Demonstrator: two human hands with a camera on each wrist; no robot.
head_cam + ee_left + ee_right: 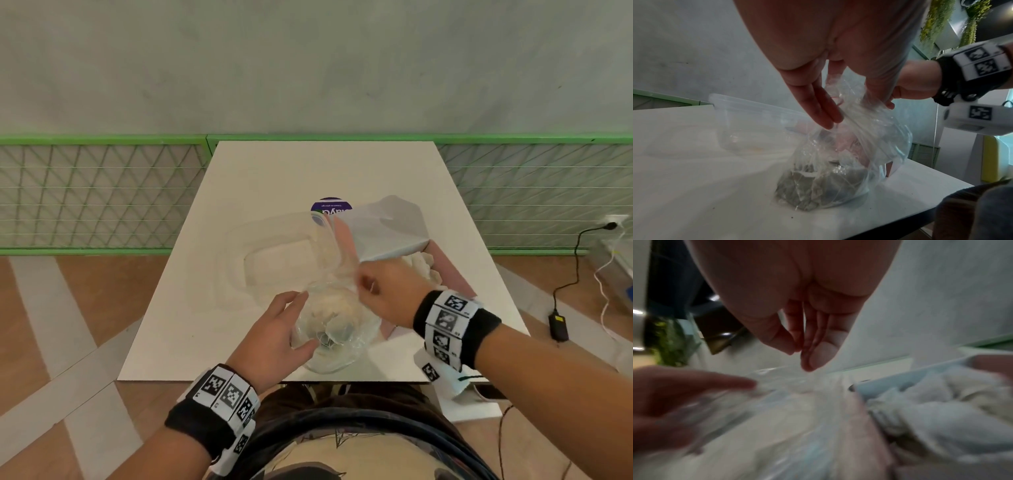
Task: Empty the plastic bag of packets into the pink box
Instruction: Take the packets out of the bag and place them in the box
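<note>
A clear plastic bag (pixel 339 329) of dark packets (pixel 813 186) stands on the white table (pixel 191 329) near its front edge. My left hand (pixel 303 320) holds the bag's left side between straight fingers and thumb. My right hand (pixel 361 284) pinches the bag's twisted top just above it, thumb against fingertips in the right wrist view (pixel 799 353). The pink box (pixel 452 270) lies open to the right of the bag, its white-lined lid (pixel 387 229) raised toward the back. Crumpled white material (pixel 421 263) lies inside it.
A clear plastic tub (pixel 274 260) sits left of the pink box, right behind the bag. A round purple label (pixel 330 207) shows behind it. A green mesh fence (pixel 102 195) runs behind the table. A black adapter (pixel 558 325) and cables lie on the floor at right.
</note>
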